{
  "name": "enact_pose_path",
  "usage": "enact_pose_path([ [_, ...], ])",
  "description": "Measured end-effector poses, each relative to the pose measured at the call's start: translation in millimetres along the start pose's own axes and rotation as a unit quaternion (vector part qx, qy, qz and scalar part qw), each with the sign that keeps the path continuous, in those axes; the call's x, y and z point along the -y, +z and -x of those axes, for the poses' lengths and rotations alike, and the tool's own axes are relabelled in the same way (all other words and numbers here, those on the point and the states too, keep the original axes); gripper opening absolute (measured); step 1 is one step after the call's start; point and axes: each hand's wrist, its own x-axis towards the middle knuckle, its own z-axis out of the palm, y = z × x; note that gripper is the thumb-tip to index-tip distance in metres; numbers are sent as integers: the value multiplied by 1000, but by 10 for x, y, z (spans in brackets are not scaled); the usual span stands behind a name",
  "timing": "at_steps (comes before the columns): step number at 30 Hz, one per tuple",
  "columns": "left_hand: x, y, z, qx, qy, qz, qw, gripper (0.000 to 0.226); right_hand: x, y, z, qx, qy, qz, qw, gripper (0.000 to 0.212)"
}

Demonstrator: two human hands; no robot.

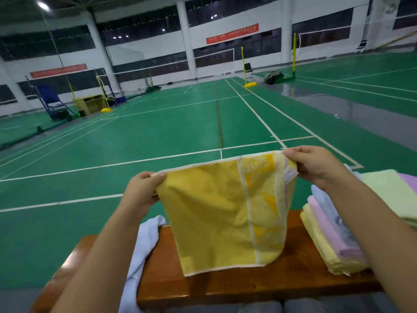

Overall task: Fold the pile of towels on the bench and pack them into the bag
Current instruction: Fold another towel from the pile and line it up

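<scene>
While the yellow towel point(216, 213) hangs above the wooden bench point(225, 288), both hands support it by its upper hem. The left hand point(142, 190) pinches the left top corner between thumb and curled fingers; the right hand point(316, 166) pinches the right top corner, close to a small white label point(290, 173). The upper edge is drawn nearly straight between the two grips. The cloth falls freely, and its lower hem lies at or just above the bench top; contact cannot be confirmed.

Handling judgement: the towel is light, soft and fully limp. It has no stiffness of its own, so it takes whatever shape the grips give it. Terry cloth is not slippery, and a corner pinch should be sufficient. Hold at the corners or hemmed edges, since a hold on the middle would bunch the cloth and spoil a straight fold.

A stack of folded towels point(334, 233) in yellow, lilac and pale blue lies on the bench at the right, beside a pale green towel point(388, 190). A white cloth point(144, 245) drapes over the bench at the left. No bag is in view.
</scene>
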Motion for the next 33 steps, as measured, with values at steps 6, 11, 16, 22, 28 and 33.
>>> enact_pose_path([
  [6, 78, 539, 644, 119, -38, 138, 982, 15, -229, 507, 437, -61, -89, 67, 992, 8],
  [11, 180, 929, 996, 153, -26, 160, 975, 20, -394, 780, 849, -19, -134, 169, 976, 12],
  [16, 267, 1072, 1123, 166, 2, 107, 980, 20, -500, 763, 925, -14, -134, 222, 966, 10],
  [22, 307, 1059, 1182, 144, 73, 45, 986, 24, -531, 734, 1012, -24, -164, 246, 955, 8],
  [28, 387, 1064, 1216, 111, 114, 18, 987, 25, -590, 742, 1115, -59, -260, 306, 914, 11],
  [33, 416, 1068, 1213, 69, 130, 0, 989, 26, -591, 727, 1172, -88, -299, 314, 897, 15],
])
